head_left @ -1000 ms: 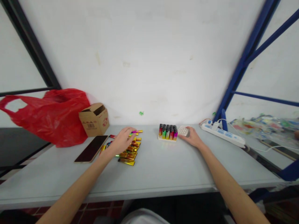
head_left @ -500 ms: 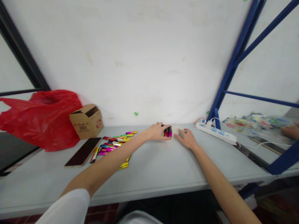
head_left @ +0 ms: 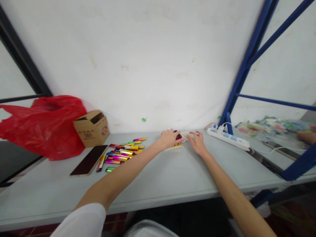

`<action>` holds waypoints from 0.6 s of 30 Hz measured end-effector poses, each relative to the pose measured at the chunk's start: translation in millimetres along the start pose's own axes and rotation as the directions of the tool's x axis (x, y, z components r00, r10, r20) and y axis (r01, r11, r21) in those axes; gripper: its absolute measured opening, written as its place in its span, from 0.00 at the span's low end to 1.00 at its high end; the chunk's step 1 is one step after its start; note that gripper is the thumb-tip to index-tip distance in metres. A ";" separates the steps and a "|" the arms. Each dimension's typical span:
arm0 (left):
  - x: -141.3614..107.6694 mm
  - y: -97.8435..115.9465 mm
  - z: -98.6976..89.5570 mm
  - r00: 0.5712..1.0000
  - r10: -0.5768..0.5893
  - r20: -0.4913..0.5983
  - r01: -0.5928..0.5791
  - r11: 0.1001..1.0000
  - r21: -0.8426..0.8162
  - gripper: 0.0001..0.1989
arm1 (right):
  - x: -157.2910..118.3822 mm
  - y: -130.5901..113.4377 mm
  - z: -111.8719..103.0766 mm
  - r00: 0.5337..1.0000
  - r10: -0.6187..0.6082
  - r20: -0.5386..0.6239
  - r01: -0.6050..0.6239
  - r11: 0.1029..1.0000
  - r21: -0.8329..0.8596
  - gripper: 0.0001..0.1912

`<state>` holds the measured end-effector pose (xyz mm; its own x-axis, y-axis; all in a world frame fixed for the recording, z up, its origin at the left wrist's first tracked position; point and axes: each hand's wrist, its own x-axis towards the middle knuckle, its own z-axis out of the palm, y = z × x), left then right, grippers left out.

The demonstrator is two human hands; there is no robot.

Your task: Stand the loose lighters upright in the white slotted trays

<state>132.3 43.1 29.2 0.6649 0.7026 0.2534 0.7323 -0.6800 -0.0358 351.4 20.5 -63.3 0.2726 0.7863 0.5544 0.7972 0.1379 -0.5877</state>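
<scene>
My left hand (head_left: 169, 139) curls over a group of upright lighters (head_left: 178, 139) with dark tops and shiny coloured bodies, its thumb and fingers around them. They stand at the left part of a white tray (head_left: 184, 135) with rows of holes; my palm and fingers hide much of that end. At the tray's right side, my right hand (head_left: 198, 143) has its fingers apart, with the thumb and fingertips close to the rim and nothing held. Many loose metallic lighters (head_left: 120, 157) in several colours lie in a pile left of my left forearm.
A phone (head_left: 89, 160) lies left of the pile. Behind it are a cardboard box (head_left: 95, 130) and a red plastic bag (head_left: 54, 131). On the right, a white power strip (head_left: 228, 138) sits by a blue metal frame (head_left: 238, 87). Another person's hand (head_left: 306, 137) shows beyond the frame.
My left hand has shifted slightly left and settled lower over the lighters. My right hand's fingers have lifted and spread at the tray. A green lighter now shows beside my left forearm.
</scene>
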 end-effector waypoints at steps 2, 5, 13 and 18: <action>-3.1 -2.9 -0.8 1.000 -0.005 0.005 0.005 1.000 0.027 0.35 | 0.2 -4.6 -3.4 0.999 -0.027 -0.039 0.029 0.998 0.051 0.37; -14.2 -9.1 -4.2 0.998 -0.065 0.016 0.064 0.996 0.059 0.34 | -0.4 -18.2 -7.2 0.994 -0.089 -0.065 0.097 0.985 0.142 0.38; -47.9 -62.2 -29.4 0.932 -0.356 0.072 0.356 0.935 0.012 0.35 | -32.2 -96.9 24.0 0.940 -0.249 0.232 0.154 0.918 0.364 0.45; -56.0 -100.1 -45.1 0.844 -0.494 0.208 0.518 0.852 -0.074 0.37 | -51.3 -147.8 64.6 0.797 -0.317 0.514 0.090 0.904 0.418 0.76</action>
<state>15.1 62.4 62.1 0.2298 0.9728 0.0305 0.9575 -0.2316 0.1720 184.8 -1.3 -43.0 -0.3128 0.8924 0.3251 0.5202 0.4474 -0.7275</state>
